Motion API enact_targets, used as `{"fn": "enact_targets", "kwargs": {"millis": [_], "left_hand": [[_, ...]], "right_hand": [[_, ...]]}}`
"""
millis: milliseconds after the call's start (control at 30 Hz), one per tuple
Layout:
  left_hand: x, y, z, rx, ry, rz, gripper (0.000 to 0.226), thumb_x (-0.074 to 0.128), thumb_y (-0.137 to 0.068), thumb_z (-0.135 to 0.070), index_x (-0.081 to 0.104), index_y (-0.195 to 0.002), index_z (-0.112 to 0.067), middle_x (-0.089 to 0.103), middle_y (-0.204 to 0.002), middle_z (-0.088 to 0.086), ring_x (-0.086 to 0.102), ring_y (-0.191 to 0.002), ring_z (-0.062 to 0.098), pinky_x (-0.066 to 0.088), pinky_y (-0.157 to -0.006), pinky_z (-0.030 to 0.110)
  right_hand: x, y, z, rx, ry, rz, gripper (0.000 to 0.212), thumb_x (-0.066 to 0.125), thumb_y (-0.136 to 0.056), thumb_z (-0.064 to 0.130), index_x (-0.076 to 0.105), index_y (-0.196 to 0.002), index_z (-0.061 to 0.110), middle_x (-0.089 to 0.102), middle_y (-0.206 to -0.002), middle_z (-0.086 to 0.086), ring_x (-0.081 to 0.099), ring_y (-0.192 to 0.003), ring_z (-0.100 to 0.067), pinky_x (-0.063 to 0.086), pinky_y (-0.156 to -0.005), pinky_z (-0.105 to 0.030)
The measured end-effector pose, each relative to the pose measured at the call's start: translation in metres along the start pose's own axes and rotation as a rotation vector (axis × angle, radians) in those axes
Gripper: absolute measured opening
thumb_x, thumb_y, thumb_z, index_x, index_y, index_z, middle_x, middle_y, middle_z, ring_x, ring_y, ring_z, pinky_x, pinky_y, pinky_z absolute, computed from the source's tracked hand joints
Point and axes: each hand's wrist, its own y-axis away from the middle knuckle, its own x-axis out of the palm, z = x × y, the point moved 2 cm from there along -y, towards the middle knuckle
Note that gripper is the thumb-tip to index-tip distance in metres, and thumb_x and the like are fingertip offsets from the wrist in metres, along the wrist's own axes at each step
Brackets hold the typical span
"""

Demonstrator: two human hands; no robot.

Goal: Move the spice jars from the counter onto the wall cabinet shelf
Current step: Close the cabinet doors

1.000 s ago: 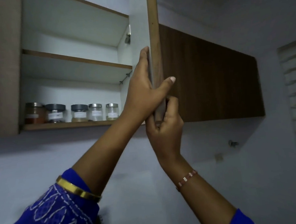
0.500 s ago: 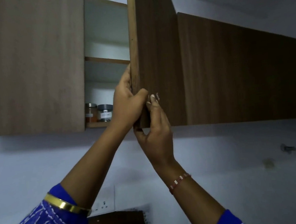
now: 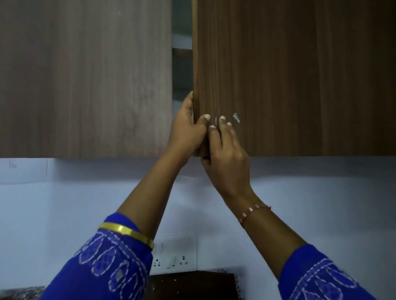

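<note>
The wall cabinet's dark wooden door stands almost shut, leaving a narrow gap beside the lighter left door. My left hand grips the door's free edge near its lower corner, fingers behind the edge and thumb on the front. My right hand holds the bottom corner, fingers flat on the door's face and thumb under it. The spice jars are hidden behind the doors.
A white wall runs below the cabinet, with a switch and socket plate. A dark wooden board leans on the speckled counter at the bottom.
The dark door has swung left towards shut under both hands. The gap narrowed from a wide opening to a slit, and the jars on the shelf went out of sight.
</note>
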Motion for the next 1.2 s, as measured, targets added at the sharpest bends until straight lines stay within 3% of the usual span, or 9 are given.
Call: {"fn": "enact_targets", "kwargs": {"millis": [200, 300, 400, 500, 667, 867, 1200], "left_hand": [[-0.020, -0.019, 0.041, -0.003, -0.103, 0.056, 0.059, 0.045, -0.092, 0.001, 0.024, -0.145, -0.013, 0.046, -0.139, 0.009, 0.047, -0.123, 0.015, 0.039, -0.099, 0.025], [-0.029, -0.032, 0.065, 0.026, -0.184, 0.089, 0.059, 0.047, -0.090, 0.001, 0.026, -0.144, -0.012, 0.047, -0.139, 0.012, 0.046, -0.125, 0.018, 0.038, -0.106, 0.030], [-0.036, -0.043, 0.088, 0.048, -0.330, 0.094, 0.066, 0.051, -0.090, -0.005, 0.018, -0.147, -0.011, 0.026, -0.153, 0.013, 0.019, -0.144, 0.025, 0.023, -0.117, 0.045], [-0.044, -0.046, 0.108, 0.096, -0.461, 0.066, 0.068, 0.052, -0.091, -0.010, 0.014, -0.148, -0.011, 0.014, -0.157, 0.009, 0.001, -0.147, 0.023, 0.007, -0.121, 0.042], [-0.054, -0.047, 0.135, 0.223, -0.617, 0.008, 0.070, 0.052, -0.092, -0.025, 0.012, -0.148, -0.008, 0.010, -0.158, 0.009, 0.001, -0.147, 0.019, -0.001, -0.118, 0.028], [-0.048, -0.053, 0.153, 0.304, -0.735, -0.025, 0.062, 0.047, -0.094, -0.024, 0.017, -0.147, -0.010, 0.012, -0.158, 0.010, 0.003, -0.147, 0.022, -0.005, -0.117, 0.029], [-0.046, -0.054, 0.158, 0.338, -0.890, -0.027, 0.060, 0.044, -0.096, -0.024, 0.016, -0.148, -0.011, 0.006, -0.158, 0.013, -0.001, -0.147, 0.026, -0.006, -0.118, 0.035]], "right_hand": [[0.043, 0.001, 0.013, -0.058, 0.153, 0.102, 0.059, 0.084, -0.062, 0.010, 0.060, -0.114, -0.005, 0.063, -0.116, -0.030, 0.064, -0.106, -0.040, 0.056, -0.082, -0.039], [0.064, 0.001, 0.017, -0.077, 0.208, 0.154, 0.065, 0.086, -0.057, 0.011, 0.060, -0.114, -0.005, 0.063, -0.116, -0.031, 0.064, -0.105, -0.041, 0.057, -0.080, -0.039], [0.085, 0.003, 0.020, -0.089, 0.241, 0.166, 0.057, 0.085, -0.060, 0.011, 0.063, -0.111, -0.002, 0.064, -0.114, -0.029, 0.065, -0.104, -0.039, 0.057, -0.078, -0.038], [0.101, 0.005, 0.021, -0.096, 0.261, 0.170, 0.051, 0.083, -0.061, 0.008, 0.065, -0.107, -0.002, 0.064, -0.113, -0.030, 0.066, -0.103, -0.040, 0.058, -0.078, -0.037], [0.115, 0.008, 0.016, -0.120, 0.279, 0.167, 0.049, 0.082, -0.065, 0.008, 0.064, -0.109, -0.004, 0.064, -0.114, -0.030, 0.065, -0.104, -0.039, 0.057, -0.078, -0.036], [0.120, 0.013, 0.009, -0.221, 0.276, 0.140, 0.042, 0.068, -0.071, 0.002, 0.063, -0.112, -0.005, 0.064, -0.113, -0.031, 0.066, -0.103, -0.038, 0.057, -0.079, -0.035], [0.123, 0.008, 0.007, -0.267, 0.298, 0.217, 0.048, 0.079, -0.064, 0.002, 0.065, -0.109, -0.005, 0.067, -0.108, -0.030, 0.068, -0.097, -0.038, 0.059, -0.070, -0.034]]}}
